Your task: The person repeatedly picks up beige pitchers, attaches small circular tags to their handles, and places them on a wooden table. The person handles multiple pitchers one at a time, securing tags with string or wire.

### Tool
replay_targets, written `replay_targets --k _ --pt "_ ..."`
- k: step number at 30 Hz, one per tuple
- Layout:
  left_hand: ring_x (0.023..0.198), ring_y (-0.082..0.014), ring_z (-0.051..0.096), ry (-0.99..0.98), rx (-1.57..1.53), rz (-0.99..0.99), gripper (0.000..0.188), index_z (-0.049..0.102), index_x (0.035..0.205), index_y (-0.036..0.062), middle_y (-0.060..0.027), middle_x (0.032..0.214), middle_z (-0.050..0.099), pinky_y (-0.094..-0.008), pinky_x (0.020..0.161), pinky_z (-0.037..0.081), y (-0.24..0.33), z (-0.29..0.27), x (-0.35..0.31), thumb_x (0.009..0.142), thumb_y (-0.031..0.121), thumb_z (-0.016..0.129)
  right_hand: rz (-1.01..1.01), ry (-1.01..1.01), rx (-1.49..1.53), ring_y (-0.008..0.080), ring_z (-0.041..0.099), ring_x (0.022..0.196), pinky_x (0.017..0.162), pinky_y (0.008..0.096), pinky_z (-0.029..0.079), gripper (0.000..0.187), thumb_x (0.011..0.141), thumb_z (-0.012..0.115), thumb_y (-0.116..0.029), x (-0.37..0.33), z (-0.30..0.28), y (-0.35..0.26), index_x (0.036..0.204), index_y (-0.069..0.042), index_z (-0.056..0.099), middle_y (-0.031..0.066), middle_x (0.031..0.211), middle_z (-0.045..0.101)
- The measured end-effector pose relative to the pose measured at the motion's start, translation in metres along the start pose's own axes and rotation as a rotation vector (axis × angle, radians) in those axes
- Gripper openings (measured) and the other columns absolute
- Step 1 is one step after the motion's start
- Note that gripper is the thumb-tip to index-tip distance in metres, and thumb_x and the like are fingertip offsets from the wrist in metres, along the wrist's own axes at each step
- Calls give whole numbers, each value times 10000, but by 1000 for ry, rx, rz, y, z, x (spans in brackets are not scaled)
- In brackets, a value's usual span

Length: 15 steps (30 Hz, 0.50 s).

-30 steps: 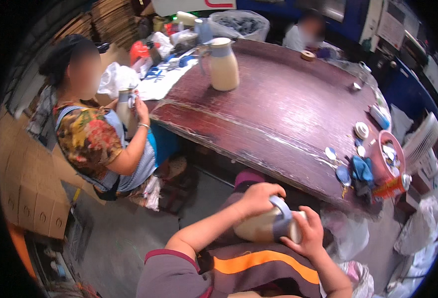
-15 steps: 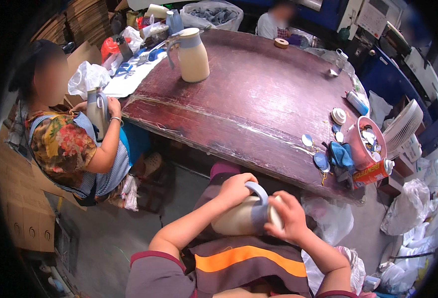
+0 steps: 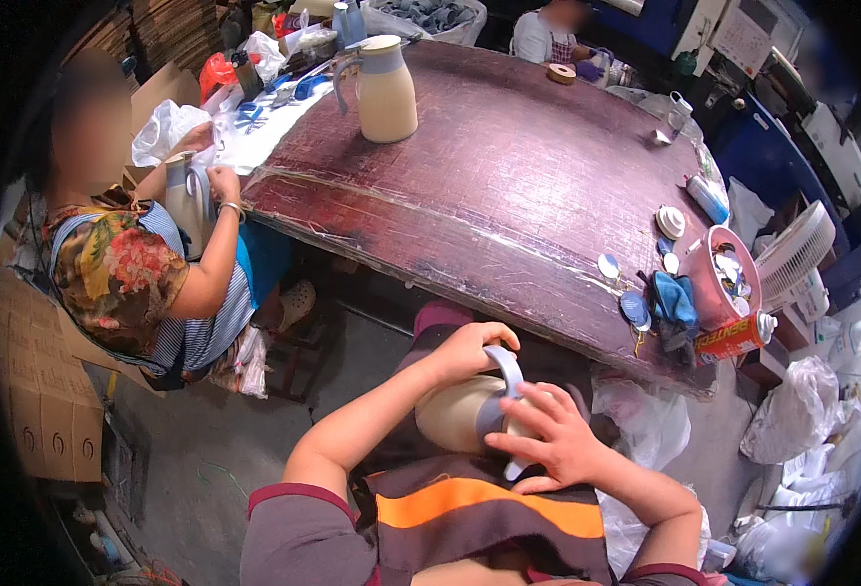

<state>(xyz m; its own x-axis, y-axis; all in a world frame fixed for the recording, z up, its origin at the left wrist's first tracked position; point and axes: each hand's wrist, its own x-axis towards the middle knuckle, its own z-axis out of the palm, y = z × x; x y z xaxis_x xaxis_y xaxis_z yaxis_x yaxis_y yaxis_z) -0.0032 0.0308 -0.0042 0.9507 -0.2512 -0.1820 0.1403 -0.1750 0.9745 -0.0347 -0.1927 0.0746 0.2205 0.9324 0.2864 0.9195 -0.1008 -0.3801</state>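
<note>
Head view, looking down on a seated person's lap beside a broad wooden table (image 3: 509, 195). A cream-coloured jug (image 3: 455, 412) with a smooth, rounded body lies on its side across the lap, just below the table's near edge. A grey-blue band wraps its body, and a curved grey-blue handle (image 3: 511, 376) of the same plastic-looking material arches over it.

The left hand (image 3: 470, 349) curls over the upper end of the jug, fingers closed about the top of the handle. The right hand (image 3: 548, 439) lies spread across the lower part of the jug, fingers splayed over the band and the handle's lower end, pressing rather than gripping round it. Both hands touch the jug; both forearms come in from the lower edge above a dark apron with an orange stripe (image 3: 489, 508).

The table top is dark reddish-brown, its surface worn and streaked, with a glossy film over it that wrinkles along the near edge. A second jug (image 3: 384, 90) of the same cream body and grey-blue collar stands upright on the far left part of the table. At the right edge stand a red cylindrical tub (image 3: 728, 308) holding small round pieces, a crumpled blue cloth (image 3: 673, 298) just beside it, and several flat round discs (image 3: 670, 222) near by.

At the left, another person in a floral and striped top (image 3: 133, 283) sits at the table's corner, holding a third jug (image 3: 184, 195) upright with both hands.
</note>
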Motion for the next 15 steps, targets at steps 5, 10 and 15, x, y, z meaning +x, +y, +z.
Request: replay_targets --k 5,10,15 --pt "787 -119 604 186 70 -7 129 667 879 6 -67 827 670 -284 717 489 -16 -2 0 786 86 626 -21 82 -52 298 513 1105 913 469 394 581 787 570 -627 15 9 25 1123 -155 619 96 1166 547" --pt "622 -109 589 -257 -84 -144 278 618 924 43 -36 738 635 -264 564 481 45 12 -42 809 292 664 588 246 504 325 503 1151 1007 398 374 383 918 498 -330 -16 17 83 1185 -72 591 159 1205 537" --pt "506 -39 443 -231 -440 -172 275 578 963 53 25 663 516 -197 455 346 28 10 -43 862 290 674 549 229 573 305 446 1239 1051 383 325 478 930 492 -334 -3 18 97 1304 -37 492 176 1288 499"
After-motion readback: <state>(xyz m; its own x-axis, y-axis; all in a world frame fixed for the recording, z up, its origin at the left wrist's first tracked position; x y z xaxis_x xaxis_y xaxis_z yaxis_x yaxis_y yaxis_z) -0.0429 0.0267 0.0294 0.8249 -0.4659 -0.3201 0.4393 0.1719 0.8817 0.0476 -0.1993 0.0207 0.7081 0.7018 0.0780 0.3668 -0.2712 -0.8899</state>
